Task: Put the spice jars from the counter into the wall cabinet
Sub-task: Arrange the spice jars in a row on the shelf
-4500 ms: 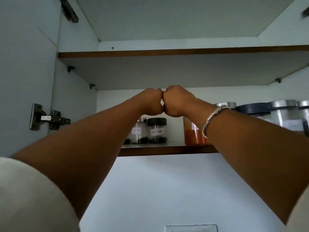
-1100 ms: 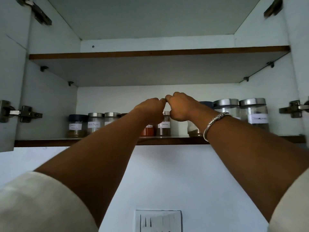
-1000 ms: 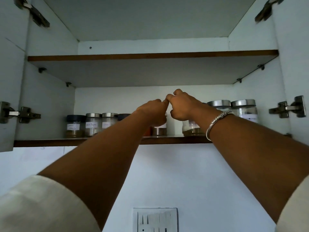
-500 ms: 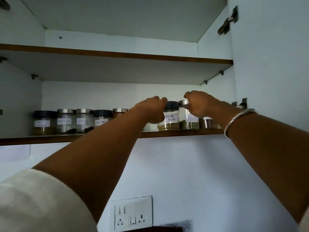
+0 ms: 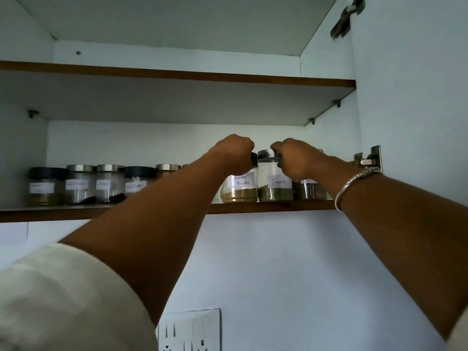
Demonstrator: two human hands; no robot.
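As you reach up from below, your cream left sleeve (image 5: 63,300) fills the lower left corner. Both bare forearms run up across the frame. Between them lies the pale wall (image 5: 266,262), with a white socket plate (image 5: 190,330) at the bottom edge, partly cut off by the sleeve. A silver bangle (image 5: 354,184) circles your right wrist.

Your left forearm crosses in front of the lower shelf (image 5: 273,207) and blocks the middle of the jar row. Your left hand (image 5: 233,153) is curled down over the dark lid of the coriander powder jar (image 5: 239,190), gripping it from above. Your right hand (image 5: 296,159) is closed round the steel lid of the fennel jar (image 5: 274,187).

Both jars stand upright on the lower shelf of the wall cabinet (image 5: 126,143), touching side by side at the front edge, labels facing you. Just right of the fennel jar, another jar (image 5: 310,190) sits half hidden behind your right wrist.

Well to the left of your hands, a row of spice jars (image 5: 79,184) with black and steel lids lines the same shelf, their labels too blurred to read. Above runs the brown-edged upper shelf (image 5: 177,74). A steel hinge (image 5: 368,158) shows at the right, by the open cabinet door (image 5: 410,97).
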